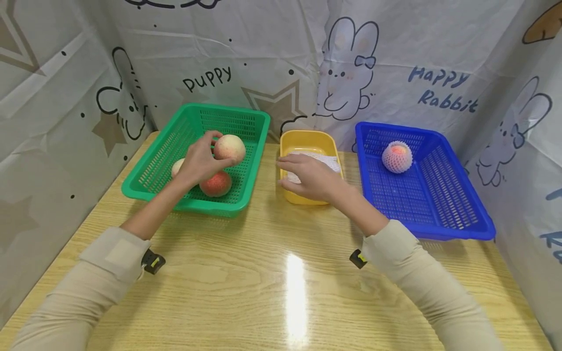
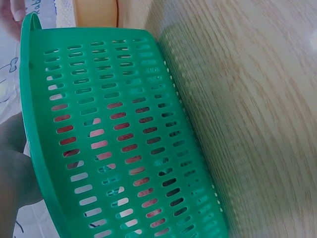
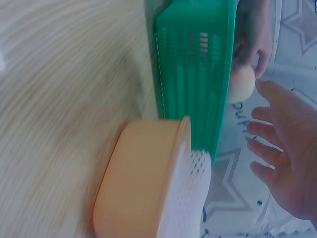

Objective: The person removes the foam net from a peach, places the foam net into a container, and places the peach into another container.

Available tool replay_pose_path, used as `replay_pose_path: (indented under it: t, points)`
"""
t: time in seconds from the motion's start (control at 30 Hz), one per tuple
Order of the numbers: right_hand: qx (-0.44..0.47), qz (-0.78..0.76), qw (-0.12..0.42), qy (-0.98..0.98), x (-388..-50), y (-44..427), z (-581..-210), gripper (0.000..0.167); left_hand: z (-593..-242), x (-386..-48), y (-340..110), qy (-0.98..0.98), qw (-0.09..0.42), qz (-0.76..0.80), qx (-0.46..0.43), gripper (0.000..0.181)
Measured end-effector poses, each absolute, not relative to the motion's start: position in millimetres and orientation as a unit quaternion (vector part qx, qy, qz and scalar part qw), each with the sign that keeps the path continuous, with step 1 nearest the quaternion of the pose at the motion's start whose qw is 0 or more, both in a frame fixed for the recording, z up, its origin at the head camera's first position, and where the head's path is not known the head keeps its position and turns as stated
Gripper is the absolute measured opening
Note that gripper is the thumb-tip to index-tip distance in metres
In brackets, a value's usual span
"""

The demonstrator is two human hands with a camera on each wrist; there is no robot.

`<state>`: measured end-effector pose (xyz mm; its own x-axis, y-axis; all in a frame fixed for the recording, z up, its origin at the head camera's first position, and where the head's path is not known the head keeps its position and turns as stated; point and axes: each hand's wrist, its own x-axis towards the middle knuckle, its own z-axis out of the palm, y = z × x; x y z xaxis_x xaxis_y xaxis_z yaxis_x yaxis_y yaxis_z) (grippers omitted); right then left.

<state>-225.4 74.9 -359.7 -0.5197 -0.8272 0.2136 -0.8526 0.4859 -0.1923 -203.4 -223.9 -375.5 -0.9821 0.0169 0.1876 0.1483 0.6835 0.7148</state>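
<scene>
In the head view my left hand grips a pale peach between thumb and fingers, above the inside of the green basket. Below it lie a red peach and a pale one, partly hidden by the hand. My right hand is over the yellow container, its fingers extended and holding nothing. White foam netting lies in that container, partly covered by the hand. The right wrist view shows the fingers of my right hand spread apart, near the held peach.
At the right stands a blue basket with one peach in pink foam netting. The wooden table extends in front of the containers. A printed cloth hangs behind them.
</scene>
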Motion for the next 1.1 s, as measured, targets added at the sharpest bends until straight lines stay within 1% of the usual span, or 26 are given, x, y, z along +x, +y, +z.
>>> replay_pose_path:
  t: [0.3,0.6,0.87,1.1]
  points:
    - [0.57,0.163,0.075,-0.802,-210,51,-364,0.043,-378,-206,-224,-0.916,0.076,-0.391,-0.052,0.071]
    - [0.617,0.184,0.128,-0.754,-202,36,-382,0.037,-381,-209,-223,-0.917,0.066,-0.389,-0.054,0.072]
    - [0.619,0.165,0.119,-0.759,-198,29,-393,0.038,-382,-210,-223,-0.919,0.061,-0.385,-0.058,0.071]
    - [0.622,0.166,0.12,-0.756,-201,24,-402,0.035,-383,-212,-225,-0.923,0.056,-0.375,-0.059,0.07]
